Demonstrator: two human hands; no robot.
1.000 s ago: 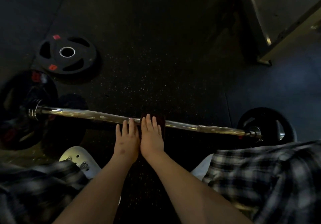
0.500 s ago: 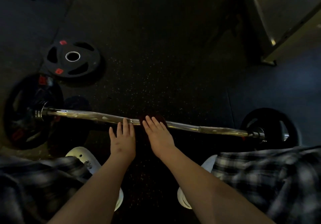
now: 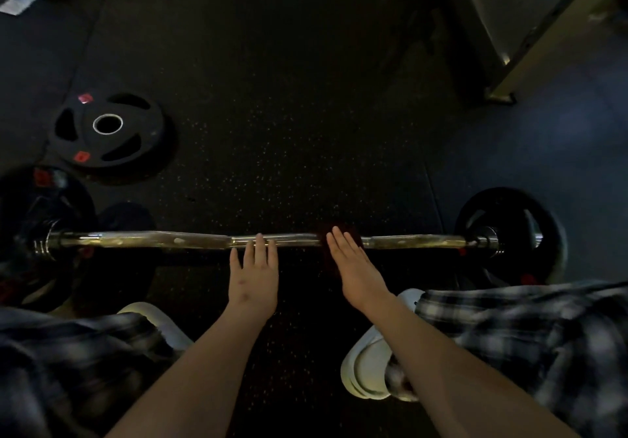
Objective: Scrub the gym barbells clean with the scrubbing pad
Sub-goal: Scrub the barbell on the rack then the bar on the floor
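Labels on the plate [image 3: 112,131] beyond my left hand [image 3: 253,278] are red blurs, unreadable. My right hand [image 3: 356,267] has slid right with the pad [image 3: 327,259], away from the left. Both lie flat, fingers straight: right pressing the pad onto the bar [image 3: 170,239], left fingertips touching it. The bar runs left-right under my fingertips.
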